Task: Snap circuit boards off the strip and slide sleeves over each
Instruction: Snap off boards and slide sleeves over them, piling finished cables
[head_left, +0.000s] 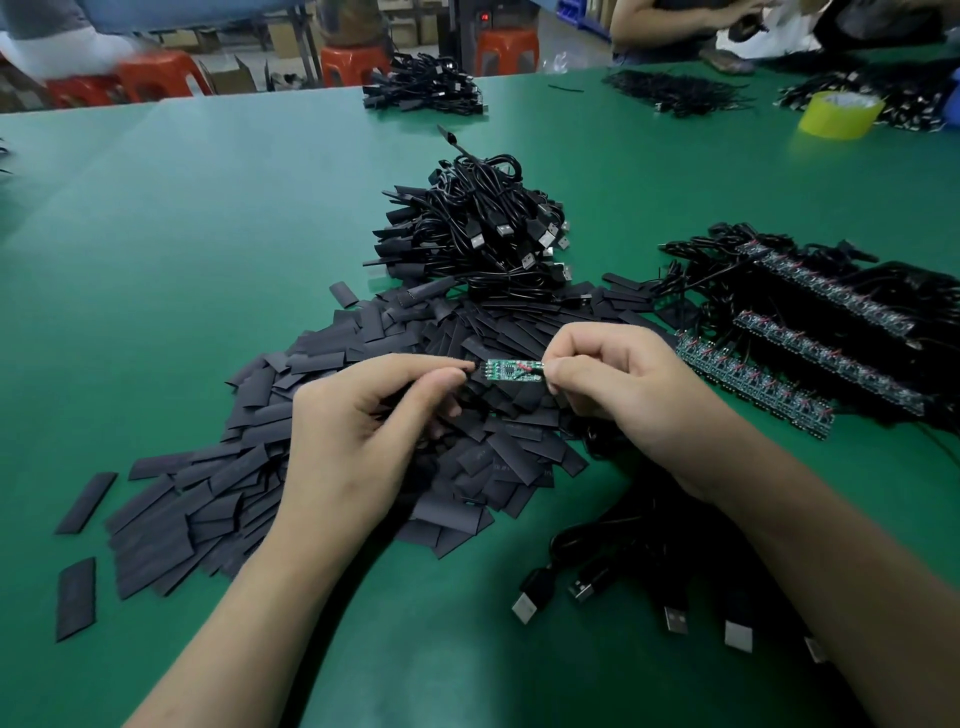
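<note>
A small green circuit board (511, 371) is held level between my two hands above a heap of flat black sleeves (332, 415). My right hand (618, 384) pinches the board's right end, where red wires join it. My left hand (363, 421) pinches a black sleeve (465, 375) at the board's left end. How far the sleeve covers the board cannot be told. Strips of joined boards (753, 382) with black cables lie in rows to the right.
A bundle of black USB cables (498, 234) lies behind the sleeves. More USB plugs (675, 618) lie under my right forearm. A yellow tape roll (839, 114) stands far right. Other cable piles (426, 88), another person and red stools (506, 49) are at the green table's far edge.
</note>
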